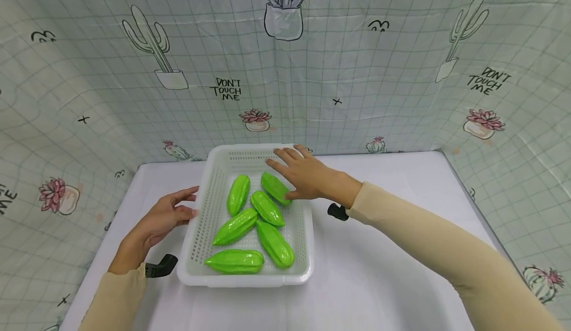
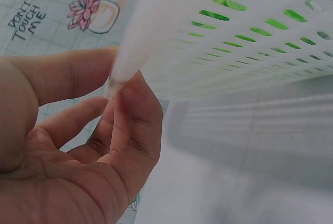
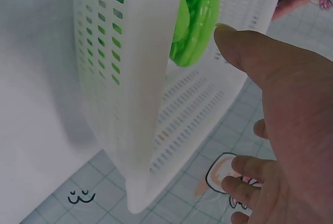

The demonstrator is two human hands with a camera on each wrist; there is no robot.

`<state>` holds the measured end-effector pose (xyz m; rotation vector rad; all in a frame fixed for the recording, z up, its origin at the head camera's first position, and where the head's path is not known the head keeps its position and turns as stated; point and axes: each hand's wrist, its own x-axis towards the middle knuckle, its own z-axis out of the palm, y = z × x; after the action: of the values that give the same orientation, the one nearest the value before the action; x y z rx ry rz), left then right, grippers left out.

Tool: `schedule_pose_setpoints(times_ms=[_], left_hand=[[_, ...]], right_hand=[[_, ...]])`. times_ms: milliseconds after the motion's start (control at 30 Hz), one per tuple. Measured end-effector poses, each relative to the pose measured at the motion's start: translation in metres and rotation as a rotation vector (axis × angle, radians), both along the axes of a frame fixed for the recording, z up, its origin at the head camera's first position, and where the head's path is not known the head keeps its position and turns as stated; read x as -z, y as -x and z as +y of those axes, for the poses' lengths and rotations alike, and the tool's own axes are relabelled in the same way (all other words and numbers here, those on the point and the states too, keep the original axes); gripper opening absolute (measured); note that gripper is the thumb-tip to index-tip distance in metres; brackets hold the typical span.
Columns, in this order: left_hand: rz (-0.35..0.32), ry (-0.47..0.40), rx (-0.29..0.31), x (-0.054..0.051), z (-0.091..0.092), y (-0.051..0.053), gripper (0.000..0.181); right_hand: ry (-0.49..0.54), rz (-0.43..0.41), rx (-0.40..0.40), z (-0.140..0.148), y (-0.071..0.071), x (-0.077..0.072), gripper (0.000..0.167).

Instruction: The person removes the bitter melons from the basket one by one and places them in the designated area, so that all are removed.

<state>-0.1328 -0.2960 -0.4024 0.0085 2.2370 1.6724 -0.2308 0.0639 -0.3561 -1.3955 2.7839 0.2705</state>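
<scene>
A white perforated plastic basket [image 1: 247,280] stands on the table with several shiny green, ridged, gourd-like vegetables [image 1: 235,227] lying in it. In the head view, my left hand [image 1: 165,217] is at the basket's left side. The left wrist view shows its thumb and fingers pinching the rim [image 2: 122,63]. Over the basket's back right part, my right hand [image 1: 308,175] hovers with fingers spread and holds nothing. Its thumb is close to the rearmost right vegetable [image 1: 275,188]; in the right wrist view, a small gap shows between the thumb [image 3: 244,47] and a green vegetable [image 3: 200,31].
A white cloth covers the table [image 1: 379,251]. Behind and on both sides stand grid-patterned curtains [image 1: 312,73] printed with cacti. A black device [image 1: 161,266] sits at the left wrist and another black device [image 1: 337,212] at the right wrist.
</scene>
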Motion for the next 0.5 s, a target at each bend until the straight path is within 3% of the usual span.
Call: schedule_pose_setpoints(times_ms=[500], left_hand=[[0.001,-0.014,-0.001,0.001,-0.001,0.000,0.078]], right_hand=[[-0.059,-0.080,0.027,-0.025,0.008,0.002,0.100]])
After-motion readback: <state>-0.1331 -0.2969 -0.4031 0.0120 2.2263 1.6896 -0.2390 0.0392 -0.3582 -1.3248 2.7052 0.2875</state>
